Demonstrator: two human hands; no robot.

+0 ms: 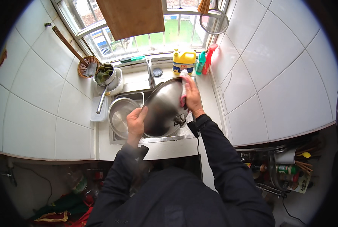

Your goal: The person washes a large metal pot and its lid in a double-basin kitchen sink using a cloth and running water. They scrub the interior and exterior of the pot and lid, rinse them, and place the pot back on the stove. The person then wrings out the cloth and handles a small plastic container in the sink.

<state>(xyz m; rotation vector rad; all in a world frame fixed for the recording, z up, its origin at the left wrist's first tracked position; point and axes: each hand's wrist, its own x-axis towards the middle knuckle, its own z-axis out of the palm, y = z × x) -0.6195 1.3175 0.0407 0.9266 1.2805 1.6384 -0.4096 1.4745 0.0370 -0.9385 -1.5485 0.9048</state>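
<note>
The large steel lid (159, 108) is held tilted over the right part of the sink (157, 140), hiding much of the basin; its surface is blurred, and the lower part of its knob (180, 120) is hard to make out. The left hand (136, 123) grasps the lid's left edge, thumb on the near face, its other fingers mostly out of sight. The right hand (193, 97) grasps a pink-and-white cloth (183, 90) against the lid's upper right edge; how far the cloth runs behind the rim cannot be told. A round steel pan (119, 113) sits at the sink's left edge, partly covered by the left hand. The faucet (150, 73) rises at the sink's far edge, just behind the lid. Toward the counter's far right corner stand a yellow jug (184, 60), a green bottle (200, 63) and a red bottle (210, 58); near its far left corner, a saucepan (103, 78) holds something green and leafy. A hanging wooden board (133, 19), cut off above, blocks part of the window (165, 34).
</note>
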